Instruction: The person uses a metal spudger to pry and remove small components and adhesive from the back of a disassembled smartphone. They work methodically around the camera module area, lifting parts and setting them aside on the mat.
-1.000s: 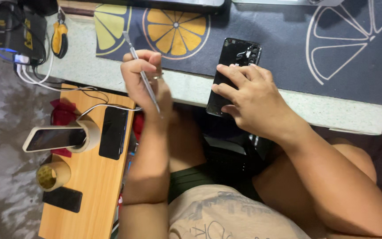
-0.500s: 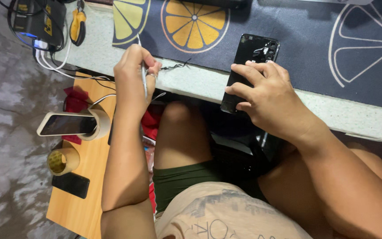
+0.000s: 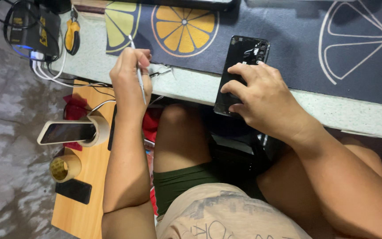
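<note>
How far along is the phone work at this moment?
Done: the black phone lies back-up at the table edge; whether it has been opened I cannot tell. In hand: the right hand pins it, and the left hand holds thin tweezers off to its side. Left: the tweezers have not yet touched the phone.
</note>
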